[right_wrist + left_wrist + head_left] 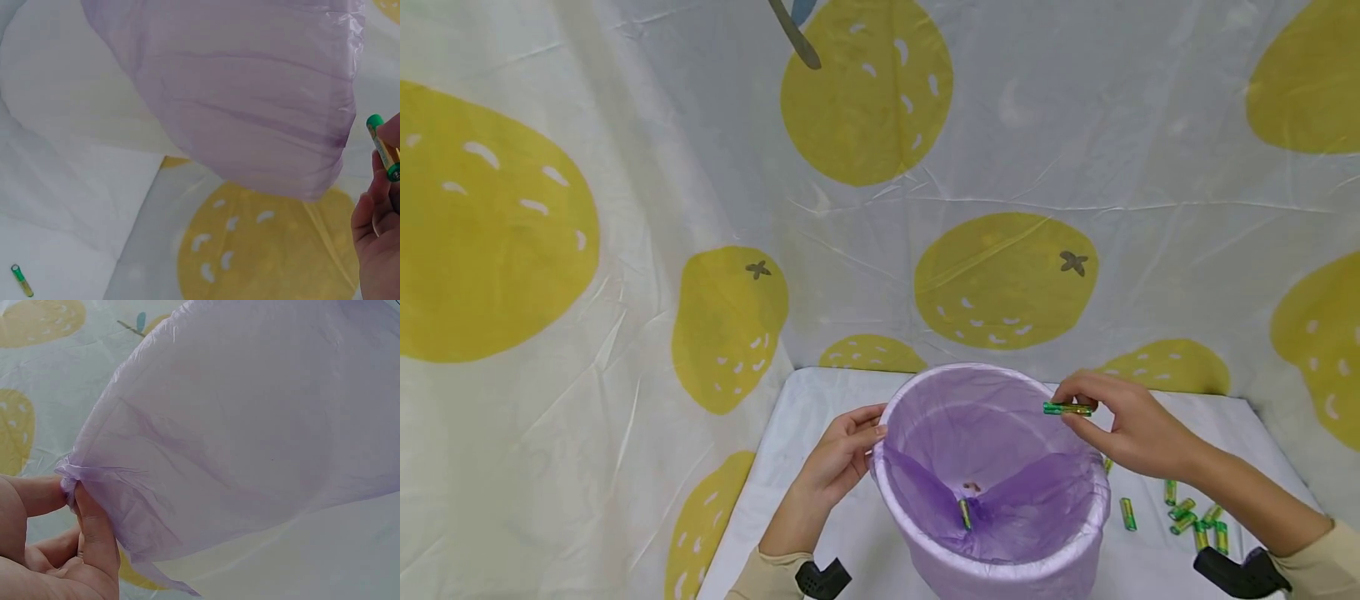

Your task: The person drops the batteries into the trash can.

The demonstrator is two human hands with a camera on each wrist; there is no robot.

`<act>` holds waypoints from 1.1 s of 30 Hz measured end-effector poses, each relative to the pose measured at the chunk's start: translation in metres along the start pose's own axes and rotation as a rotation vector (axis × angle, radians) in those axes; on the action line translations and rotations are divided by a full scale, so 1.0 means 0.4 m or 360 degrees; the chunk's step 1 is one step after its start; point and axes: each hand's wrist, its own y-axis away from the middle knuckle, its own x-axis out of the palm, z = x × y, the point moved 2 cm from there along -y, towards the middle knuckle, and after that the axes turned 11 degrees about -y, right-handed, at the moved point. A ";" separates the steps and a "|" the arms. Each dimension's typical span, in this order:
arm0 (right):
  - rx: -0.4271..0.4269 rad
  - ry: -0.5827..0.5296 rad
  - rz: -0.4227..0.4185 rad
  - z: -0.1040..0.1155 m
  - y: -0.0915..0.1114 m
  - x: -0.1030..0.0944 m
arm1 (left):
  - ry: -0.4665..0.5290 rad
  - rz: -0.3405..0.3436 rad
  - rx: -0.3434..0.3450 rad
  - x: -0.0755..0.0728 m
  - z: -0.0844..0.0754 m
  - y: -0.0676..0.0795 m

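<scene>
A white bin lined with a thin purple bag (992, 571) stands tilted on the table, its mouth towards me. My left hand (842, 454) holds its left rim, and in the left wrist view thumb and finger pinch the liner's edge (103, 472). At the right rim, my right hand (1131, 425) pinches a green-and-gold battery (1067, 409) between thumb and fingers; the same battery (383, 147) shows at the right edge of the right wrist view. Inside the bin, another battery (965, 514) lies on the purple liner, near a small brownish spot.
Several loose green-and-gold batteries (1201, 533) lie on the white tablecloth (835, 392) right of the bin, partly below my right forearm. One battery (1127, 514) lies apart, closer to the bin. Behind hangs a pale curtain (850, 267) printed with yellow fruit.
</scene>
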 end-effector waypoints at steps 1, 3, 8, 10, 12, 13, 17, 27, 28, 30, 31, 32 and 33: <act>-0.0016 -0.0012 0.0015 0.003 -0.009 0.002 | 0.0000 0.0001 0.0002 0.000 0.000 0.000; -0.0043 -0.0041 0.0036 0.008 -0.026 0.006 | -0.0001 0.0000 0.0003 0.000 0.001 0.001; -0.0123 -0.0123 0.0065 0.018 -0.064 0.019 | -0.0004 -0.0001 -0.0002 -0.002 0.003 0.001; -0.0156 -0.0141 0.0074 0.021 -0.078 0.024 | 0.0000 -0.0002 -0.0006 -0.003 0.004 0.000; -0.0173 -0.0141 0.0078 0.023 -0.092 0.029 | 0.0000 0.0001 -0.0003 -0.003 0.005 -0.001; -0.0175 -0.0117 0.0073 0.024 -0.099 0.031 | 0.0001 0.0000 -0.0001 -0.003 0.005 -0.002; -0.0123 -0.0012 0.0045 0.025 -0.120 0.032 | 0.0010 0.0006 0.0012 -0.003 0.004 -0.002; -0.0079 -0.0009 0.0033 0.027 -0.117 0.019 | 0.0025 0.0008 0.0015 -0.002 -0.001 -0.001; -0.0068 -0.0015 0.0040 0.025 -0.115 0.020 | 0.0026 0.0009 0.0015 -0.002 -0.001 -0.001; -0.0049 -0.0017 0.0048 0.022 -0.111 0.020 | 0.0024 0.0014 0.0014 -0.003 -0.001 -0.002; -0.0037 -0.0010 0.0054 0.021 -0.110 0.021 | 0.0023 0.0015 0.0014 -0.003 -0.001 -0.002; -0.0027 0.0000 0.0058 0.019 -0.109 0.021 | 0.0021 0.0015 0.0013 -0.003 0.000 -0.003; -0.0025 0.0014 0.0057 0.018 -0.109 0.022 | 0.0019 0.0015 0.0013 -0.003 0.000 -0.003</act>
